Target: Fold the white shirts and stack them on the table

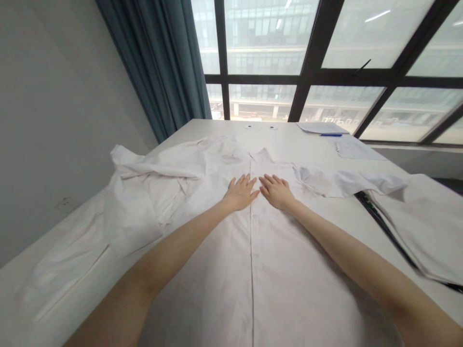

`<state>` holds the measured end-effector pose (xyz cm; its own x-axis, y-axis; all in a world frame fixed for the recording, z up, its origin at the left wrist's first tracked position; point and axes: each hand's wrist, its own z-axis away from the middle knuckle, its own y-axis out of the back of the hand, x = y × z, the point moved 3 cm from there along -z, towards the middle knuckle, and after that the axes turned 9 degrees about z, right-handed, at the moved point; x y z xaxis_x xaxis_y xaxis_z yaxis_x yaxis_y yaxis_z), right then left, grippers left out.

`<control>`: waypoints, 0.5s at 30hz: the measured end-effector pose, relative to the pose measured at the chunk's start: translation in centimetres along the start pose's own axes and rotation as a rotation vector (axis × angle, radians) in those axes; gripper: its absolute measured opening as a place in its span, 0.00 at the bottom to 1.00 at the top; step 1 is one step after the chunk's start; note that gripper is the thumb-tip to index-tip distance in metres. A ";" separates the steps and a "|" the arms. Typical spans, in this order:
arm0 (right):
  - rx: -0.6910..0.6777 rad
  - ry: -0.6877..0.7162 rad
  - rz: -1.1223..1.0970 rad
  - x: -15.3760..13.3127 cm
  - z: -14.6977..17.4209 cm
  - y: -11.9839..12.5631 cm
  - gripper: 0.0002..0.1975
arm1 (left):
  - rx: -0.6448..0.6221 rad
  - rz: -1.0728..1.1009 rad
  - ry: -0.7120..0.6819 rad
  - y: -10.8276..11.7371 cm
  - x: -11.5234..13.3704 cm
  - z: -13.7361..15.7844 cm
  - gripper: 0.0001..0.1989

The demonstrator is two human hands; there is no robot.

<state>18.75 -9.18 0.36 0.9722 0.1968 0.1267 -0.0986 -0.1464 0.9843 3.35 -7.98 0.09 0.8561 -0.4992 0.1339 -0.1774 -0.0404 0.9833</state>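
"One white garment [278,260] was spread where?"

"Across the white table [282,140], with its front seam [252,270] run from near to far and a sleeve [354,183] stretched to the right."

"How was it touched?"

"No cloth was gripped: the left hand [240,193] was laid palm down, opened flat, just left of the seam; the right hand [276,191] was laid likewise, just right of it."

Garment [224,270] on table [285,144] before window [267,38]
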 end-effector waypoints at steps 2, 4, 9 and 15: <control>-0.025 -0.010 0.000 1.1 0.5 -0.4 0.28 | -0.015 0.005 0.010 0.1 -0.9 0.7 0.32; -0.047 -0.032 0.004 3.0 0.8 -0.6 0.30 | -0.032 0.003 0.036 0.5 -2.4 1.3 0.34; -0.055 -0.130 0.037 8.2 1.9 -1.1 0.30 | -0.038 -0.024 0.129 1.7 -6.4 3.3 0.32; 0.056 -0.227 0.098 10.4 4.1 -0.2 0.26 | 0.045 -0.081 0.248 3.5 -9.0 6.0 0.28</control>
<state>29.76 -11.09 0.97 0.9820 -0.0431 0.1841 -0.1891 -0.2092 0.9594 -7.87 -8.77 1.55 0.9603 -0.2651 0.0865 -0.1201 -0.1132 0.9863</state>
